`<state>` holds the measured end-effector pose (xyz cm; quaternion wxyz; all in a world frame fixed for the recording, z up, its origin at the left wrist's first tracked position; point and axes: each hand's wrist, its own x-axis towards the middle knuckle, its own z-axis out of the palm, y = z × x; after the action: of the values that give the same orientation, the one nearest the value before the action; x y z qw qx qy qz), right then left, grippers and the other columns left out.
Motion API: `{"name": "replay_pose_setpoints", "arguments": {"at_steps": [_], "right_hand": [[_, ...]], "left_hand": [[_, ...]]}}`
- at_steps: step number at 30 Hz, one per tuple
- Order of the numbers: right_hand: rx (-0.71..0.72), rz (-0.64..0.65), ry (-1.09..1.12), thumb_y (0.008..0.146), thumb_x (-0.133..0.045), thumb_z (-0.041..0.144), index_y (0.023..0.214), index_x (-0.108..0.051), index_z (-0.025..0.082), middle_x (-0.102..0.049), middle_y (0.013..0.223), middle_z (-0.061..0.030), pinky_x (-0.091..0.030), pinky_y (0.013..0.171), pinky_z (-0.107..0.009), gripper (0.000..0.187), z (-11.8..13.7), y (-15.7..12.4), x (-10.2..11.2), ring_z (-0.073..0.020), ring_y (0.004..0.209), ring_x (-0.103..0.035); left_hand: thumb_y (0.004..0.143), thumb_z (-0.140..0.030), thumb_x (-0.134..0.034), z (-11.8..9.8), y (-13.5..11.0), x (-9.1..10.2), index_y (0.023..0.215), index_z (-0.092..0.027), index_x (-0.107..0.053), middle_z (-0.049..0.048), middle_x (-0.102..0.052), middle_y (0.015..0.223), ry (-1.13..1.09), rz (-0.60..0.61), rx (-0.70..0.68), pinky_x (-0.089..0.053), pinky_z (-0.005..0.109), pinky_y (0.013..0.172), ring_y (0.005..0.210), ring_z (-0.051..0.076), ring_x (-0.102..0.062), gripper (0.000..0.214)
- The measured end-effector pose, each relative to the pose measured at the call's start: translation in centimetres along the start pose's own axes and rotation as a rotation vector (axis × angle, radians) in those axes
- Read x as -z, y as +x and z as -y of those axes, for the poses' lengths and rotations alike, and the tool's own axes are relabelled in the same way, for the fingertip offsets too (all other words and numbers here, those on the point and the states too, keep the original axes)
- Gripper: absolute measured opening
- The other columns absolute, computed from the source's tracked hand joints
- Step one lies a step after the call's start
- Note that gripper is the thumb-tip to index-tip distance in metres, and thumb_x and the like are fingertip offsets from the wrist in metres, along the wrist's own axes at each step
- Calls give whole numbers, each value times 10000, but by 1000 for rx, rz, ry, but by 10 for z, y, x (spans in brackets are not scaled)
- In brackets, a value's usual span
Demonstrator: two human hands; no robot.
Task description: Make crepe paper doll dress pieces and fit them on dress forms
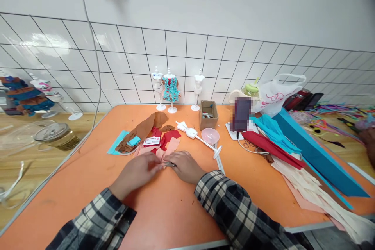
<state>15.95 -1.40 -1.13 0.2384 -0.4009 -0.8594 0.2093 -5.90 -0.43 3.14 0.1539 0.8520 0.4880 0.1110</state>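
Observation:
My left hand (140, 172) is closed, its thumb and fingers pinching the edge of a pale pink fabric piece (158, 154). Beside it, my right hand (185, 167) is closed around small metal scissors (170, 165), whose blades point left toward the pinched fabric. The exact spot where blades and cloth meet is too small to make out. Just beyond my hands lie red fabric scraps (170, 136), a red-and-white box (151, 141), brown fabric (146, 127) and a light blue piece (117, 144). A white mini mannequin (190, 132) lies on its side to the right.
At the back of the orange table (181, 211) stand small mannequins, one in a blue ruffled dress (171, 89). A cardboard box (208, 115), pink dish (210, 136) and phone (241, 114) are farther right. Long fabric strips (275, 150) cover the right side; a jar (57, 136) sits left.

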Motion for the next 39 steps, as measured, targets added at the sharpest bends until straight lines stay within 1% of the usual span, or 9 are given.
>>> {"name": "replay_pose_setpoints", "arguments": {"at_steps": [2,4,8,17,22,28,31,35,39], "right_hand": [[-2,14,-54,948,-488,214,1225,-614,252,-659,1234,-44,-352,1007,-382,307,-1,2,-1,-202,1192,-540],[7,19,-111,934,-510,203,1211,-621,256,-651,1237,-41,-330,1014,-391,303,-1,2,-1,-206,1208,-516],[11,-7,-206,944,-511,248,1186,-626,232,-619,1239,-55,-344,984,-366,269,1,2,-4,-201,1170,-506],[18,8,-371,923,-507,243,1177,-599,190,-615,1184,-79,-308,1010,-410,275,4,26,-11,-233,1182,-460],[3,31,-350,909,-503,245,1218,-559,182,-612,1245,-91,-274,1065,-436,320,11,41,-16,-235,1241,-431],[-11,23,-292,907,-480,220,1297,-523,208,-546,1378,-81,-200,1120,-511,392,6,25,-10,-238,1344,-365],[-47,-70,-215,875,-485,160,1196,-594,188,-630,1260,-76,-266,1105,-454,341,1,16,-4,-223,1255,-466],[-171,-354,-99,823,-464,82,1034,-645,163,-685,997,-84,-456,844,-325,290,3,12,3,-202,936,-596],[-66,-461,-76,816,-451,61,1126,-637,163,-659,985,-83,-455,842,-312,375,10,35,5,-204,940,-575]], "left_hand": [[886,-443,-502,19,9,10,938,-223,-704,73,-693,953,93,-122,29,-485,346,768,910,257,-643,303],[832,-447,-572,36,20,15,1122,-223,-674,110,-675,1111,224,-210,-4,-470,393,848,1024,308,-617,380],[888,-381,-479,54,36,8,1145,-210,-671,124,-673,1181,310,-154,-85,-474,418,864,1039,312,-631,364],[915,-291,-373,68,42,-1,1176,-198,-675,85,-726,1142,245,-228,97,-518,350,767,1009,276,-673,410],[884,-323,-437,65,39,2,1074,-228,-713,68,-725,1142,253,-187,9,-508,355,795,1009,275,-665,348],[822,-374,-545,50,32,1,1113,-188,-679,118,-694,1163,310,-234,-106,-389,489,1001,1111,335,-578,371],[864,-442,-509,60,23,7,1227,-190,-614,112,-667,1205,184,-301,-89,-436,427,959,1111,298,-584,455],[907,-448,-425,100,9,25,1118,-207,-680,103,-695,1096,177,-501,124,-462,404,908,1048,289,-613,409],[873,-490,-465,137,5,26,1127,-242,-707,100,-654,1245,267,-345,119,-445,425,943,1119,311,-590,430]]}}
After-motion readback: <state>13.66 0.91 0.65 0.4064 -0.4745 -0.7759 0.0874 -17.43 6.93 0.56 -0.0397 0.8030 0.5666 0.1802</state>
